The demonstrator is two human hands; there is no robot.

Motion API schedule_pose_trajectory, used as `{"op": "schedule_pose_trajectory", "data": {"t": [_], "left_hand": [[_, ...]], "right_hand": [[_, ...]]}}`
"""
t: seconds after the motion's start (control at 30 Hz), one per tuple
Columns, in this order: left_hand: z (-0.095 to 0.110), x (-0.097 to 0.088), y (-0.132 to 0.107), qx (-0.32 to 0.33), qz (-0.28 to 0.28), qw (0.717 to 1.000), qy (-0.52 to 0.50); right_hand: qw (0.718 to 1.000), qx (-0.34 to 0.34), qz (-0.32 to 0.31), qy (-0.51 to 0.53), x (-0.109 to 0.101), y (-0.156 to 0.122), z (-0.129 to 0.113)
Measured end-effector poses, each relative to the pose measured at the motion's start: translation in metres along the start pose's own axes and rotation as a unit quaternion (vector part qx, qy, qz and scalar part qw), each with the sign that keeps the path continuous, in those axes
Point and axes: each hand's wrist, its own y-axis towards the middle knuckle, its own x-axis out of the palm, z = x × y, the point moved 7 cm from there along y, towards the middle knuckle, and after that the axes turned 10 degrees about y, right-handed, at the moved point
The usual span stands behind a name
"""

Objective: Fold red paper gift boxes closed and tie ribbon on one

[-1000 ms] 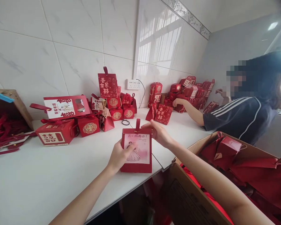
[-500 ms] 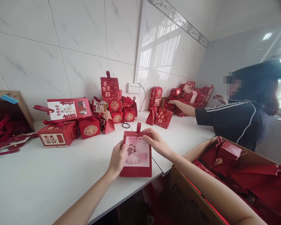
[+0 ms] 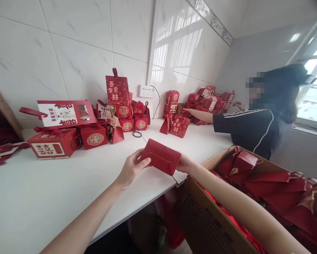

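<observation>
Both my hands hold a red gift box (image 3: 160,160) just above the white counter (image 3: 68,183), tipped so its plain folded bottom faces me. My left hand (image 3: 132,169) pinches its left end with thumb and fingers. My right hand (image 3: 183,164) grips its right end, mostly hidden behind the box. The box's printed face is turned away.
Several finished red boxes (image 3: 95,135) stand along the tiled wall, with a black hair tie (image 3: 137,134) near them. An open cardboard carton (image 3: 219,218) of flat red boxes sits at my right. Another person (image 3: 256,116) reaches toward a red pile (image 3: 208,102) in the corner.
The box stood upright on the counter with its picture facing me; now it is lifted and tipped over, bottom toward me. The other person has leaned further toward the corner.
</observation>
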Motion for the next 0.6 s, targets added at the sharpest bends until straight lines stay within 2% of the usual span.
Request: {"op": "schedule_pose_trajectory", "data": {"t": [0.13, 0.2, 0.27, 0.33, 0.4, 0.47, 0.53, 0.57, 0.6], "left_hand": [[-0.008, -0.004, 0.000, 0.004, 0.044, 0.998, 0.054], [-0.009, -0.006, -0.002, 0.010, 0.078, 0.993, 0.087], [-0.007, -0.007, -0.004, 0.029, 0.100, 0.988, 0.118], [-0.007, -0.003, -0.004, 0.040, 0.078, 0.989, 0.122], [-0.011, 0.004, -0.003, 0.029, 0.026, 0.996, 0.083], [-0.020, 0.008, -0.002, -0.022, 0.006, 0.998, 0.053], [-0.031, 0.004, -0.001, -0.096, 0.045, 0.992, 0.068], [-0.036, 0.001, -0.002, -0.126, 0.073, 0.986, 0.085], [-0.038, -0.002, -0.003, -0.143, 0.101, 0.980, 0.099]], "right_hand": [[0.993, -0.052, 0.032, 0.097, 0.004, -0.034, -0.001], [0.991, -0.066, 0.021, 0.114, 0.011, -0.054, 0.004], [0.996, -0.039, -0.012, 0.083, 0.019, -0.068, 0.014], [0.998, -0.017, -0.045, 0.034, 0.021, -0.075, 0.020], [0.995, -0.067, -0.056, -0.044, 0.017, -0.080, 0.011], [0.968, -0.177, -0.033, -0.177, 0.010, -0.088, -0.007], [0.913, -0.270, -0.004, -0.307, 0.011, -0.098, -0.019], [0.893, -0.299, 0.001, -0.336, 0.013, -0.103, -0.020], [0.887, -0.320, -0.004, -0.333, 0.016, -0.105, -0.018]]}}
